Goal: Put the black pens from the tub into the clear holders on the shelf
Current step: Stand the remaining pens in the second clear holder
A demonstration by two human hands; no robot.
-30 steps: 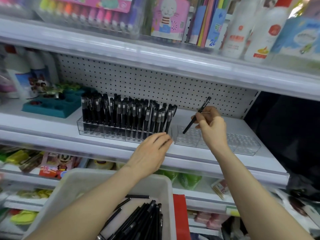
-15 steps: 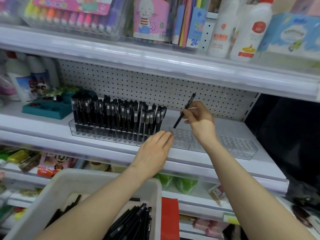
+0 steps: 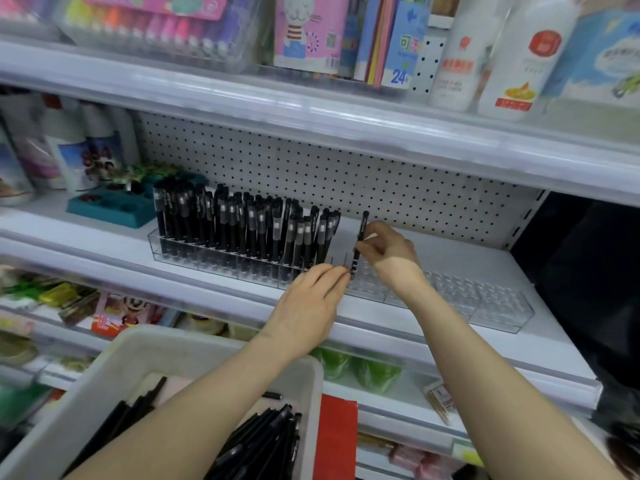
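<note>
My right hand (image 3: 389,252) pinches a black pen (image 3: 360,237) near its top and holds it almost upright, its tip down in a slot at the left end of the right clear holder (image 3: 485,303). The left clear holder (image 3: 194,258) stands packed with several black pens (image 3: 242,223). Straight fingers of my left hand (image 3: 311,299) touch the holder's front edge right beside the pen's tip. Below, the white tub (image 3: 145,344) holds several loose black pens (image 3: 266,441).
A teal tray (image 3: 110,207) and bottles (image 3: 79,157) stand left of the holders. The upper shelf's edge (image 3: 311,112) hangs above the pens, with a pegboard (image 3: 346,181) behind. Lower shelves hold packets, and a red item (image 3: 337,434) sits beside the tub.
My right hand has tipped the pen from slanted to nearly upright and lowered its tip into the holder. The left hand has stayed at the holder's front edge.
</note>
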